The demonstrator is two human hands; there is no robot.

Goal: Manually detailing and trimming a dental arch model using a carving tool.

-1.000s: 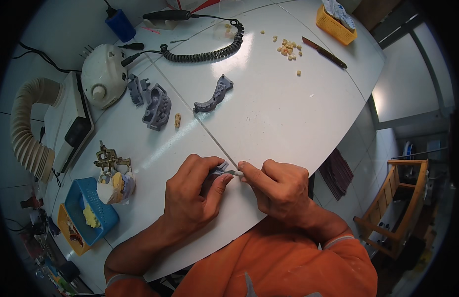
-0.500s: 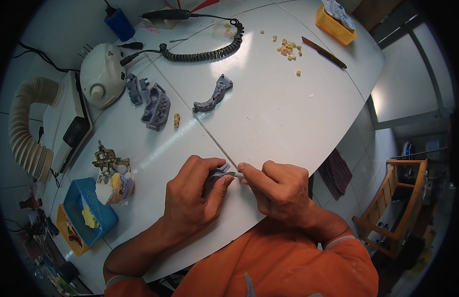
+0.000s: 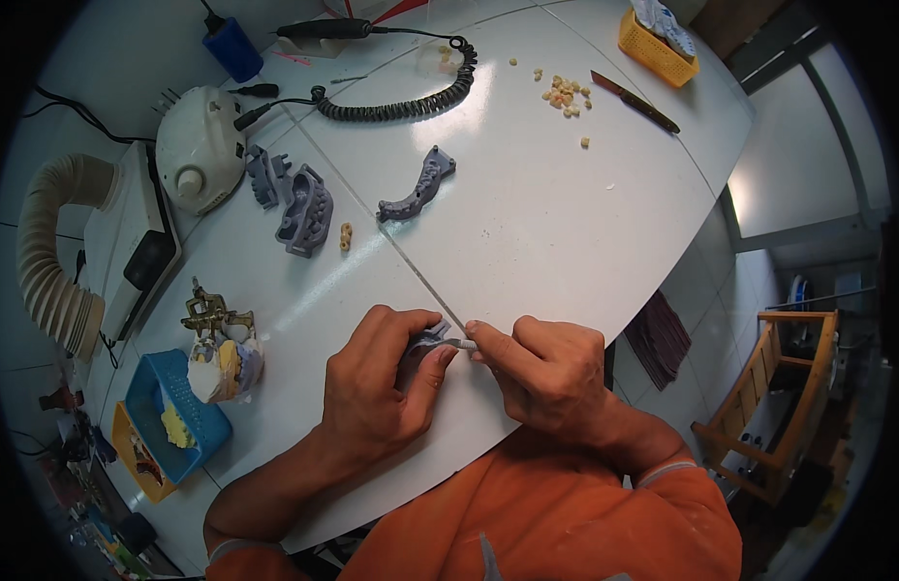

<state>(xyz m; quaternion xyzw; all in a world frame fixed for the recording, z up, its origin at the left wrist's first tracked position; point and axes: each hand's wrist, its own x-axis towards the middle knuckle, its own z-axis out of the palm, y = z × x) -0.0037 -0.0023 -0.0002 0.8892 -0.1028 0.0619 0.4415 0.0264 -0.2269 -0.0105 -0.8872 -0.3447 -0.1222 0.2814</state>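
Close to the near edge of the white table, my left hand (image 3: 377,387) is closed around a grey dental model (image 3: 432,332), mostly hidden by the fingers. My right hand (image 3: 551,378) pinches a slim tool with a pale ridged handle (image 3: 465,344). Its thin grey end meets the model beside my left thumb; the exact contact is too small to see. Beyond my hands lie a curved grey dental arch model (image 3: 420,186) and two more grey models (image 3: 307,215), (image 3: 265,174). A short beige piece like joined tooth crowns (image 3: 346,237) rests near them.
At left stand an articulator with a plaster cast (image 3: 222,370), a blue basket (image 3: 212,436), a ribbed hose (image 3: 47,252) and a white control unit (image 3: 200,145) with a coiled black cord (image 3: 401,108). Far right hold loose beige crowns (image 3: 564,97), a knife (image 3: 635,103) and a yellow basket (image 3: 653,58).
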